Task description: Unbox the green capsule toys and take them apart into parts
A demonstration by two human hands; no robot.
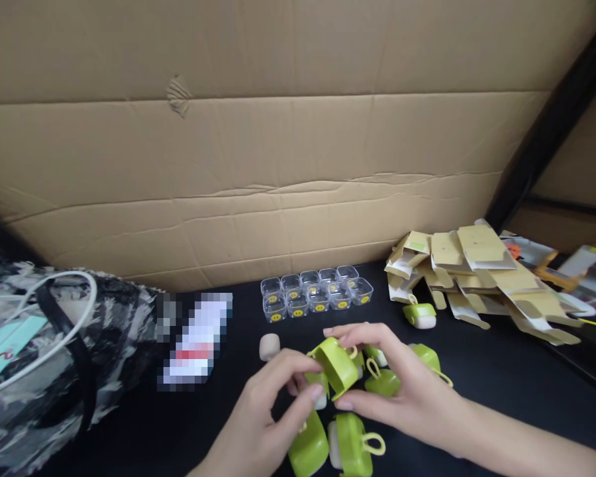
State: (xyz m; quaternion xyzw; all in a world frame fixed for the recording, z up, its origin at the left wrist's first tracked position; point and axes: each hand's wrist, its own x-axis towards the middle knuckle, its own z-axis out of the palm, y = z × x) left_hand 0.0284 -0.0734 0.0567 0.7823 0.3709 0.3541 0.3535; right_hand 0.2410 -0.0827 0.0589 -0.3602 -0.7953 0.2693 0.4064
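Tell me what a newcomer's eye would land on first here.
First, the lime-green case held up between the left hand and right hand at bottom centre, with more green cases scattered on the black table beneath. Behind them sits a double row of clear plastic boxes, and at right a heap of flattened tan cartons against the cardboard wall.

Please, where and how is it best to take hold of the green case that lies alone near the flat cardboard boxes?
Probably grip the green case across its two long sides, coming down from above. It lies flat on the black table, green shell up, and apart from the cardboard boxes, so both sides look free. Its small loop seems too thin for a steady hold.
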